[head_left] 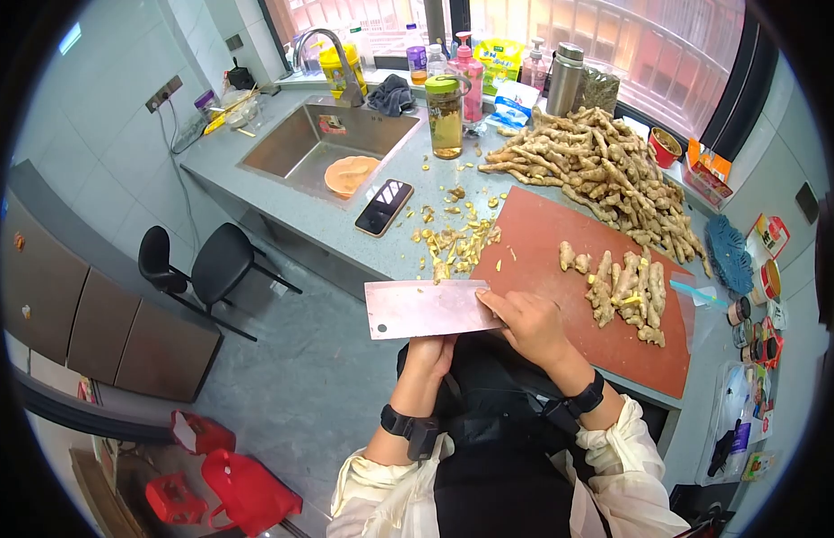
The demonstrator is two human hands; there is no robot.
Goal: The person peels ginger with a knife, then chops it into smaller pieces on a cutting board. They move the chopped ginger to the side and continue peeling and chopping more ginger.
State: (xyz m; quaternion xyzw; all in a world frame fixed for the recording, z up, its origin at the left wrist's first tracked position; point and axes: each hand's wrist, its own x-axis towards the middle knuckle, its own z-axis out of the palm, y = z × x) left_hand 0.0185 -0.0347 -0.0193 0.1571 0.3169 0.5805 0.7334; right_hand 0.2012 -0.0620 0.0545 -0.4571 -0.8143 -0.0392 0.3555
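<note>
A wide cleaver (426, 309) is held level in front of the body, its blade pointing left. My right hand (532, 325) is closed at the cleaver's right end, thumb on the blade. Below the blade is my left hand (433, 351), its fingers mostly hidden by the metal, so what it holds is not visible. Beyond the blade, a piece of ginger (441, 269) and yellow peelings (471, 240) lie by the left edge of the red-brown cutting board (534, 242). Several ginger roots (628, 291) rest on the board, with a large ginger pile (596, 166) behind it.
A phone (384, 208) and a lidded bottle (446, 121) stand left of the board, near the sink (296, 134) with an orange bowl (350, 175). Jars (740, 311) line the right side. A black chair (224, 264) and red bags (247, 493) are on the floor.
</note>
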